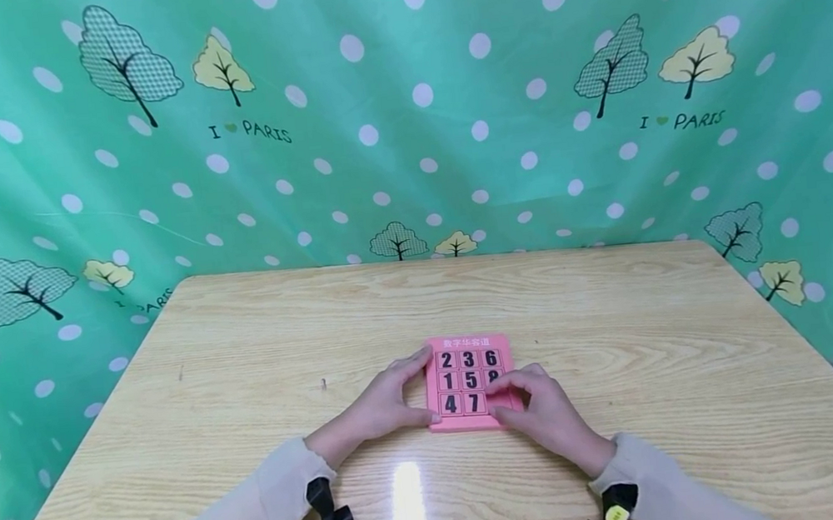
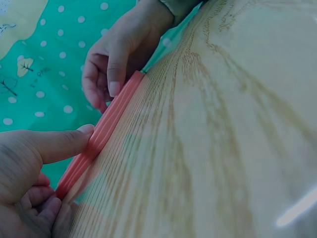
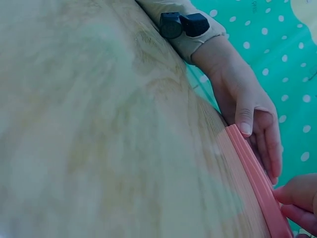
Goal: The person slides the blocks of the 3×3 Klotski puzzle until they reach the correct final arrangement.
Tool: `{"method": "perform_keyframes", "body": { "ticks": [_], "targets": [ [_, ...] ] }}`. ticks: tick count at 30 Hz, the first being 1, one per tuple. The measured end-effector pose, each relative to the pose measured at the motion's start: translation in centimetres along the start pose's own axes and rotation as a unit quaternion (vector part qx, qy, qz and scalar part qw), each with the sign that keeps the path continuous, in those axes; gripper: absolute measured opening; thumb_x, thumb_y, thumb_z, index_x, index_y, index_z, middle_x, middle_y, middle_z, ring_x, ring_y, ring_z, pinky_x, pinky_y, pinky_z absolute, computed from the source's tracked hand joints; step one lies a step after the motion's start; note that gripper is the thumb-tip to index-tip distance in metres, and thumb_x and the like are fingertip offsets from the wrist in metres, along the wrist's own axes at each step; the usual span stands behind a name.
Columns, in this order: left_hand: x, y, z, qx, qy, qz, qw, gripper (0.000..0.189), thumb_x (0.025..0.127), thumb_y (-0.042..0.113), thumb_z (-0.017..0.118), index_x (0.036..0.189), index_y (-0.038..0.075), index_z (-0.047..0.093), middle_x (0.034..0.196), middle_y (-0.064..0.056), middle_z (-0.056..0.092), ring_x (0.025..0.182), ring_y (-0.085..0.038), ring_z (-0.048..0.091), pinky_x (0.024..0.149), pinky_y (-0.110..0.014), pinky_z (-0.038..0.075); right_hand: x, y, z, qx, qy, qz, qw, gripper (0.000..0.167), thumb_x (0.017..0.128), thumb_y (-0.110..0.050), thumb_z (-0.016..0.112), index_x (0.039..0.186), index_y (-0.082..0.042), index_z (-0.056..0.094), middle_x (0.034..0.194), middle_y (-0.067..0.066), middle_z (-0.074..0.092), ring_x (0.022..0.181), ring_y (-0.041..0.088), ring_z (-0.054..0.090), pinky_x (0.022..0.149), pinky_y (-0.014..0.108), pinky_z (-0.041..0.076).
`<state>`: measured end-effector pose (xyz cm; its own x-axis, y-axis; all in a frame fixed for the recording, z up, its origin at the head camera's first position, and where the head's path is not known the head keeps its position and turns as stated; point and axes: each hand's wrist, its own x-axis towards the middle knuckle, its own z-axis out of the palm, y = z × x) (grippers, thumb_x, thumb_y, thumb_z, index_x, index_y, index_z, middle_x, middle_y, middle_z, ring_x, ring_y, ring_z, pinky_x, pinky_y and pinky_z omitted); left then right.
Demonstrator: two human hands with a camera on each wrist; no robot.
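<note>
A pink number sliding puzzle (image 1: 473, 424) lies flat on the table. Its rows read 2 3 6, then 1 5 and a partly covered 8, then 4 7 with a gap at the lower right. My left hand (image 1: 381, 401) holds the frame's left side, thumb at the lower corner and fingers toward the upper one. My right hand (image 1: 547, 411) reaches over the right side, its bent index finger touching the 8 tile (image 1: 494, 375) and its thumb at the gap's lower edge. From the left wrist view, the puzzle (image 2: 106, 126) shows edge-on, numbers hidden.
A pale wood-grain table (image 1: 258, 334) surrounds the puzzle, with a bright light reflection near its front. Behind and beside it hangs a green dotted cloth (image 1: 404, 127) printed with trees. Black straps with small devices (image 1: 327, 507) sit on both wrists.
</note>
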<state>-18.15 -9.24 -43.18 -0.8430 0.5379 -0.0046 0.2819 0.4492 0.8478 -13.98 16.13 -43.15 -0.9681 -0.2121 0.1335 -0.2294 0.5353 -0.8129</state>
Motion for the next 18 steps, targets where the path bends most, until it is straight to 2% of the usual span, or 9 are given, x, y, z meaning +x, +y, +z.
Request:
{"method": "perform_keyframes", "body": {
  "ticks": [10,18],
  "targets": [
    [0.0,-0.1,0.1,0.007,0.002,0.0,1.0,0.095,0.072,0.021,0.081,0.148,0.007,0.027,0.155,-0.003,0.024,0.141,-0.026,0.021,0.115,-0.045,0.02,0.8,0.6,-1.5,-0.024,0.023,-0.033,0.9989,0.026,0.073,-0.007,0.077,0.097,-0.011,0.071,0.087,0.001,0.061,0.077,0.017,0.044,0.064,0.023,0.041],
    [0.0,-0.1,0.1,0.007,0.001,-0.004,1.0,0.094,0.072,0.02,0.081,0.148,0.008,0.027,0.155,-0.002,0.024,0.142,-0.025,0.021,0.115,-0.044,0.02,1.8,1.4,-2.2,-0.048,0.016,-0.022,0.9985,0.028,0.075,-0.009,0.077,0.101,-0.01,0.07,0.09,0.0,0.063,0.078,0.016,0.045,0.066,0.024,0.04]
  ]
}}
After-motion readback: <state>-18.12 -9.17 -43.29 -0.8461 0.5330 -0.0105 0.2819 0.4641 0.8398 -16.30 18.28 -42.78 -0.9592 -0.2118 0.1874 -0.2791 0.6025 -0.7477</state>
